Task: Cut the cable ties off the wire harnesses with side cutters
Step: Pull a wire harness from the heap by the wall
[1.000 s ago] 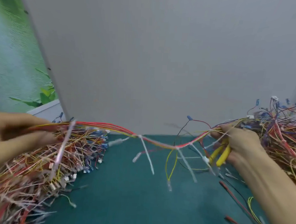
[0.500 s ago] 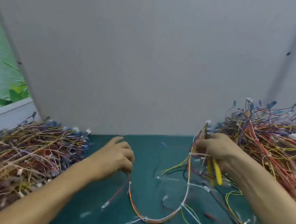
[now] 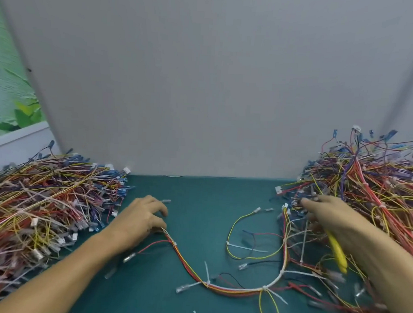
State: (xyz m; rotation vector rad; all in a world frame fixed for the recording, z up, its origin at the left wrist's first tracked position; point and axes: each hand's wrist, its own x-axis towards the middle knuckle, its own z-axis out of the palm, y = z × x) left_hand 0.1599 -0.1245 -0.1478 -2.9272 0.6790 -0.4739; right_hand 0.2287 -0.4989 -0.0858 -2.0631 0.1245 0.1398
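So the left hand (image 3: 143, 221) is curled, pinching one end of the wire harness (image 3: 228, 289), which lies looped on the green table (image 3: 197, 204), cable ties (image 3: 207, 273) still on. The right hand (image 3: 327, 218) grips the yellow side cutters (image 3: 337, 252), fingers (image 3: 306, 202) out at the right pile (image 3: 380, 191). Half a second back it held the harness's other end. There's open table between that and the left pile (image 3: 40, 206).

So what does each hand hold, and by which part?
The left hand grips the wire harness at its end; the right hand holds the side cutters by their yellow handles.
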